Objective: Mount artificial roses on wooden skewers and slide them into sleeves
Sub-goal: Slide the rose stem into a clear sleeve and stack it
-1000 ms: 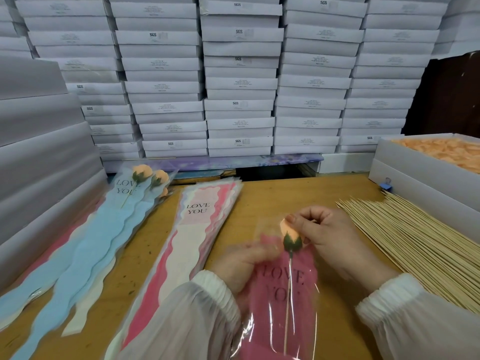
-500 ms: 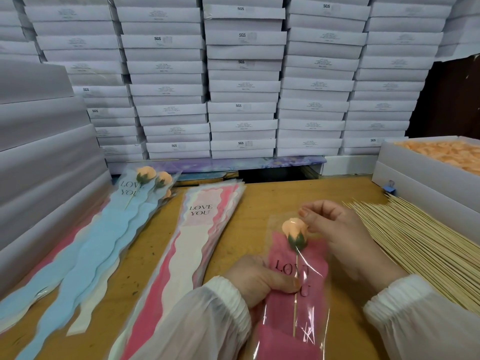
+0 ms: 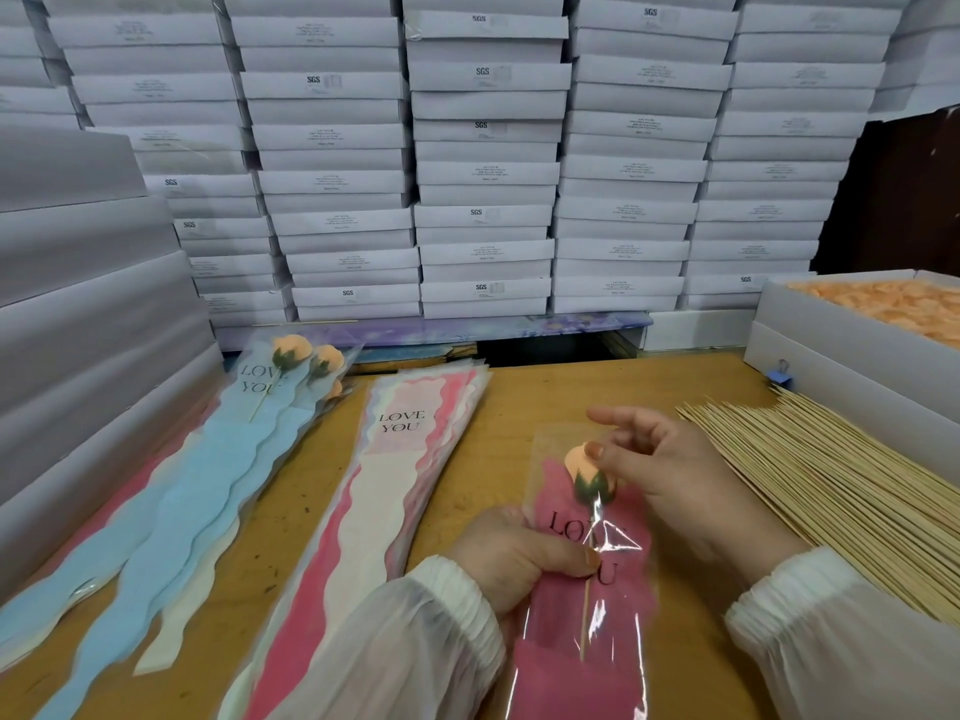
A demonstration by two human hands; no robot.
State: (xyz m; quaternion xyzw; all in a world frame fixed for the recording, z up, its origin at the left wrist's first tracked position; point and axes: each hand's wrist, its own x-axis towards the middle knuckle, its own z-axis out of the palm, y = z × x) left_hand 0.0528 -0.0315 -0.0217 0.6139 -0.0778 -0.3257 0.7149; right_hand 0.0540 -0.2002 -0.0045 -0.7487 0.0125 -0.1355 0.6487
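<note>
Left hand (image 3: pixel 519 556) pinches the pink sleeve (image 3: pixel 582 615) and skewer (image 3: pixel 586 623) to steady them on the surface (image 3: pixel 519 402); the peach rose (image 3: pixel 584 467) sits inside near the sleeve's mouth, right hand (image 3: pixel 670 485) loosely curled, thumb nudging it, likely seating it.

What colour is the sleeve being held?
Pink paper sleeve with clear plastic front, black lettering; head view.

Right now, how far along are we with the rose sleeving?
Done: a few sleeved roses lie on the blue pile at left. In hand: the left hand pinches the pink sleeve while the right hand touches the rose, whose skewer sits inside it. Left: the empty sleeve stack, the loose skewers and a box of rose heads suggest plenty remains.
</note>
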